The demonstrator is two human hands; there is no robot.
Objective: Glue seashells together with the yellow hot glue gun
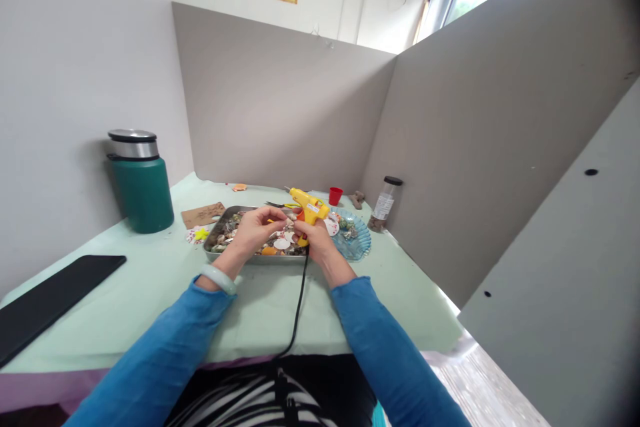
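Note:
My right hand (pixel 318 240) is wrapped round the handle of a yellow hot glue gun (pixel 311 205), whose nozzle points up and to the left. A black cord (pixel 300 307) runs from its handle down over the table edge. My left hand (pixel 257 230) is closed in a pinch close to my right fingertips; whatever it pinches is too small to make out. Both hands are above a metal tray (pixel 265 259) filled with shells and small pieces. To the right of the gun lies a blue glass plate (pixel 363 240) with several small items on it.
A green flask (pixel 143 190) and a black flat slab (pixel 55 297) are at left. Behind the tray are a brown card (pixel 203 215), pliers (pixel 275 204) and a red cup (pixel 335 196). A lidded jar (pixel 384 205) stands at right. Grey partitions (pixel 285 107) enclose the table.

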